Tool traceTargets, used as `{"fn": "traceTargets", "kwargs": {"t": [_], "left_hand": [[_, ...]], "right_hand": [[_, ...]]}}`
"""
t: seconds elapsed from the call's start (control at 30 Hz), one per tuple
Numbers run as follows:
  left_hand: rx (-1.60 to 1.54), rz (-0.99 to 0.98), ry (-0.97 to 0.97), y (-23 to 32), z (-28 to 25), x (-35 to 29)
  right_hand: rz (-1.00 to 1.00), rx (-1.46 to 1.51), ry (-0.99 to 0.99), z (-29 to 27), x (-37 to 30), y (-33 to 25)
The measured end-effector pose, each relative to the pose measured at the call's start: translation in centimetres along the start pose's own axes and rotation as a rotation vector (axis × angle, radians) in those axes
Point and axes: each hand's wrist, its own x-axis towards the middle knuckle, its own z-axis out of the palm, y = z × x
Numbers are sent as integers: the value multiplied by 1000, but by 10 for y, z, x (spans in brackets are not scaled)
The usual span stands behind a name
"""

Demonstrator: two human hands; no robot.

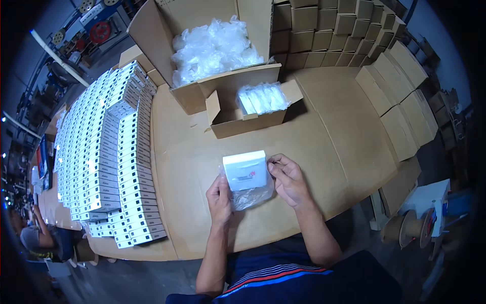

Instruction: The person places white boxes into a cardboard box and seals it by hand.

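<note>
A small, flat white box (246, 173) with a little red and dark print sits partly inside a clear plastic bag (249, 199), whose loose part bunches below it. My left hand (219, 200) is closed on the left side of the bag and box, thumb on top. At the right edge, my right hand (288, 181) pinches the bag film near the box's upper corner. Both hands hold it just above the cardboard-covered table (187, 167). Beyond them stands an open carton (249, 126) with several bagged white boxes (262, 99) at its right end.
A large carton (190, 99) full of clear plastic bags (215, 48) stands behind. Stacked white boxes (98, 147) fill the left side. Brown cartons (324, 35) line the back, and open cartons (400, 96) stand at right. A person (43, 238) sits far left.
</note>
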Motion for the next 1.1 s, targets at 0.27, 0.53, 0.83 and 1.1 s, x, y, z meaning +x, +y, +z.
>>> {"fn": "traceTargets", "kwargs": {"t": [0.27,0.53,0.83,1.1], "left_hand": [[230,229,-16,24,21,-4],[-107,157,-47,34,30,-3],[205,59,-138,33,32,-10],[251,-45,86,27,32,-6]], "right_hand": [[-183,-150,-102,0,2,-5],[-169,-466,-163,13,-3,1],[-310,-698,-180,10,-1,-5],[-213,-540,153,27,-11,-7]]}}
